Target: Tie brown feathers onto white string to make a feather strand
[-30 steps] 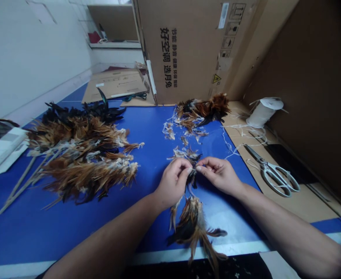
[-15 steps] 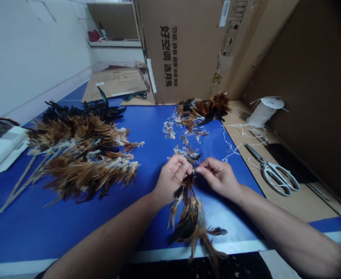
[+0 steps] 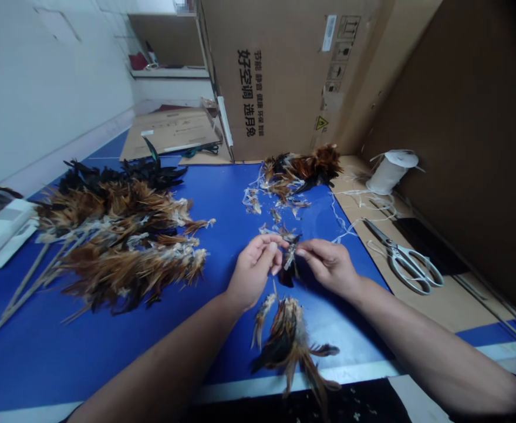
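Observation:
A small dark feather tuft [image 3: 289,267] with a pale bound end is between my two hands. My right hand [image 3: 330,267] pinches its right side between thumb and forefinger. On the left, my left hand [image 3: 258,267] is closed with curled fingers, its fingertips beside the tuft; a thin stem shows just below them. Nearer to me lies a brown and black feather bunch [image 3: 286,335], with a small separate feather piece [image 3: 262,317] at its left. Just beyond my hands are loose feather scraps [image 3: 279,232].
Brown and black feather bundles [image 3: 125,252] cover the left of the blue table [image 3: 226,194]. More feathers [image 3: 319,164] lie at the back. Scissors [image 3: 410,264] and a white spool [image 3: 392,170] sit on cardboard at right. A large carton [image 3: 284,70] stands behind.
My hands have drawn slightly apart, and the dark tuft between them now shows more fully, clear of the larger bunch below. The whole view has shifted slightly.

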Available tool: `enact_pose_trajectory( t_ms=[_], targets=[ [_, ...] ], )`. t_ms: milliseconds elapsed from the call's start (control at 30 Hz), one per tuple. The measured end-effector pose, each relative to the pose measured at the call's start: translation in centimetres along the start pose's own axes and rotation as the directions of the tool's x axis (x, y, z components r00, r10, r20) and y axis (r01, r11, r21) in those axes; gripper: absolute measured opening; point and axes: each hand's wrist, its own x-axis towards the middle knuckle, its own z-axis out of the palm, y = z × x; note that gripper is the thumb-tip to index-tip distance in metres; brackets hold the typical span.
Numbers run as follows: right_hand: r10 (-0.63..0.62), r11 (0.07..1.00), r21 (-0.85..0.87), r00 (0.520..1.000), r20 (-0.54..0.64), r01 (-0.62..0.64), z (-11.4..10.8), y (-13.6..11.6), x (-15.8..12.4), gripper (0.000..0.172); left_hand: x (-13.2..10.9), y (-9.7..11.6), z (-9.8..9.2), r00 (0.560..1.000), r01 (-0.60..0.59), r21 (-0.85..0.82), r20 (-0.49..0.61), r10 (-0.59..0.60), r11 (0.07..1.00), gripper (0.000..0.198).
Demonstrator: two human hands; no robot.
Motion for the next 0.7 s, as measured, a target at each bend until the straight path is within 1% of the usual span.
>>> enact_pose_trajectory(
  t_ms=[33, 100, 200, 233, 300, 400, 533, 633, 700],
  targets=[
    [0.014, 1.0, 0.017, 1.0, -0.005, -0.014, 0.0, -0.1, 0.1, 0.023, 0.1, -0.1, 0.0, 0.999, 0.034, -0.025, -0.01, -0.035, 0.999, 0.03],
    [0.042, 0.998, 0.041, 0.999, -0.006, -0.042, 0.0, -0.4, 0.2, 0.024, 0.2, -0.2, 0.0, 0.992, 0.123, -0.053, 0.008, -0.123, 0.991, 0.035],
    [0.049, 0.997, 0.062, 0.999, -0.004, -0.049, 0.1, -0.5, 0.1, 0.028, 0.1, 0.1, 0.1, 0.968, 0.237, -0.088, 0.111, -0.227, 0.967, 0.039],
    [0.048, 0.997, 0.063, 0.999, -0.004, -0.048, 0.2, -0.5, 0.1, 0.028, 0.0, 0.2, 0.2, 0.958, 0.263, -0.094, 0.145, -0.248, 0.96, 0.039],
    [0.042, 0.997, 0.065, 0.999, -0.006, -0.042, 0.4, -0.5, 0.1, 0.028, -0.2, 0.4, 0.3, 0.946, 0.291, -0.096, 0.179, -0.271, 0.952, 0.036],
    [0.024, 0.996, 0.081, 1.0, 0.013, -0.025, 0.7, -0.5, 0.0, 0.027, -0.3, 0.4, 0.3, 0.947, 0.296, -0.095, 0.161, -0.279, 0.95, 0.036],
    [0.03, 0.997, 0.065, 0.999, 0.032, -0.032, 0.6, -0.7, 0.2, 0.029, -0.2, 0.0, -0.1, 0.964, 0.26, -0.078, 0.083, -0.254, 0.962, 0.039],
    [-0.001, 0.999, -0.037, 0.999, 0.036, 0.003, -0.5, -0.8, 0.6, 0.03, 0.0, -0.1, -0.4, 0.978, 0.209, -0.039, 0.031, -0.208, 0.977, 0.04],
    [-0.029, 0.992, -0.122, 0.998, 0.055, 0.036, -1.8, -0.8, 1.0, 0.029, 0.1, -0.1, -0.6, 0.985, 0.173, -0.01, 0.002, -0.173, 0.985, 0.04]
  ],
)
